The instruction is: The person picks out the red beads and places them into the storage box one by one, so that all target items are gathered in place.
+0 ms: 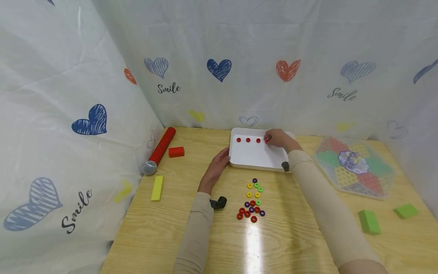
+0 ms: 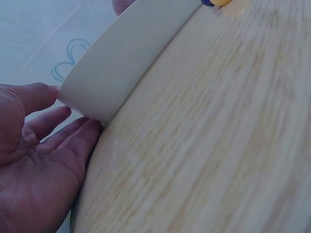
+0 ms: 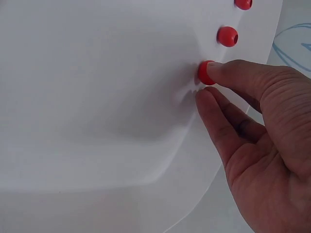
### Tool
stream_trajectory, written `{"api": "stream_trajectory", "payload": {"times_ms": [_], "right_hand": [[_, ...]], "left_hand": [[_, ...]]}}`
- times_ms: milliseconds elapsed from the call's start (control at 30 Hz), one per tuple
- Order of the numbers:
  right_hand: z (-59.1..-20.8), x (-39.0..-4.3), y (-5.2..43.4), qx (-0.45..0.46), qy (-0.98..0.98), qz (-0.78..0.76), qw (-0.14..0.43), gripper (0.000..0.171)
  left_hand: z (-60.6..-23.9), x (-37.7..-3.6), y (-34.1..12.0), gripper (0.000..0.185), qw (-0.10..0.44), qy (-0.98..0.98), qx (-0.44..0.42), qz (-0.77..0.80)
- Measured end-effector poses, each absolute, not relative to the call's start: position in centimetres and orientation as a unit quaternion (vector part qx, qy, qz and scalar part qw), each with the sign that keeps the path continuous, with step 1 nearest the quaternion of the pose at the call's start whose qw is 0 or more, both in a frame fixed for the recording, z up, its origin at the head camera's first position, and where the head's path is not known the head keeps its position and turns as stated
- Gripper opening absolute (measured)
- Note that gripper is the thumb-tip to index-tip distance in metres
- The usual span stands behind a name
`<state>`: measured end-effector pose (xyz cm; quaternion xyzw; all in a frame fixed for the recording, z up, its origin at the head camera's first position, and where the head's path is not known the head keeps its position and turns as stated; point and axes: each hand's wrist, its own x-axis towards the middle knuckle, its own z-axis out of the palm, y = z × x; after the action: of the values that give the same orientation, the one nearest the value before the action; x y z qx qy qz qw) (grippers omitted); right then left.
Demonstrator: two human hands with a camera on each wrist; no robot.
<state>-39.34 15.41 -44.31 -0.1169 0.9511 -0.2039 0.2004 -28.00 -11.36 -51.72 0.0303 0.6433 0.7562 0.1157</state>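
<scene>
Right hand point(image 1: 278, 138) at the far right corner of the white tray point(image 1: 253, 158): thumb and forefinger pinch a red bead point(image 3: 206, 72) that rests on the tray floor, the other fingers loosely bent beside it. Left hand point(image 1: 219, 164) at the tray's near left corner: fingers straight and relaxed, their tips point(image 2: 73, 131) touching the tray's outer wall point(image 2: 121, 58), gripping nothing.

The tray lies flat on the wooden table point(image 1: 191, 228), toward its far edge. It holds a row of red beads along its far side: three lie free point(image 1: 248, 140), evenly spaced, and the pinched bead continues the line at the right end. In the right wrist view two of the free beads point(image 3: 227, 36) show beyond the held one, each with its hole visible. The remainder of the tray floor is bare white.

Just in front of the tray, between the two forearms, a loose cluster of beads point(image 1: 252, 201) lies on the table: purple, yellow, green and red, the red ones mostly at the near end.

Left of the tray lie a red block point(image 1: 176, 152), a red microphone point(image 1: 159, 150) against the curtain, and a yellow block point(image 1: 157, 188). To the right lie a hexagonal game board point(image 1: 354, 166) and two green blocks point(image 1: 369, 222). A heart-printed curtain point(image 1: 219, 68) encloses the table.
</scene>
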Motion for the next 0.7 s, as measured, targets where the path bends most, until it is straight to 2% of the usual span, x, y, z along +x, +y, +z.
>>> {"api": "stream_trajectory", "payload": {"times_ms": [267, 700], "right_hand": [[-43.6, -38.9, 16.4, -0.133, 0.953, -0.198, 0.188, 0.028], [-41.6, -34.9, 16.2, -0.231, 0.939, -0.216, 0.132, 0.031]], "left_hand": [[-51.6, -28.0, -11.4, 0.049, 0.11, 0.636, 0.048, 0.762], [-51.7, -28.1, -11.3, 0.049, 0.108, 0.643, 0.04, 0.757]]}}
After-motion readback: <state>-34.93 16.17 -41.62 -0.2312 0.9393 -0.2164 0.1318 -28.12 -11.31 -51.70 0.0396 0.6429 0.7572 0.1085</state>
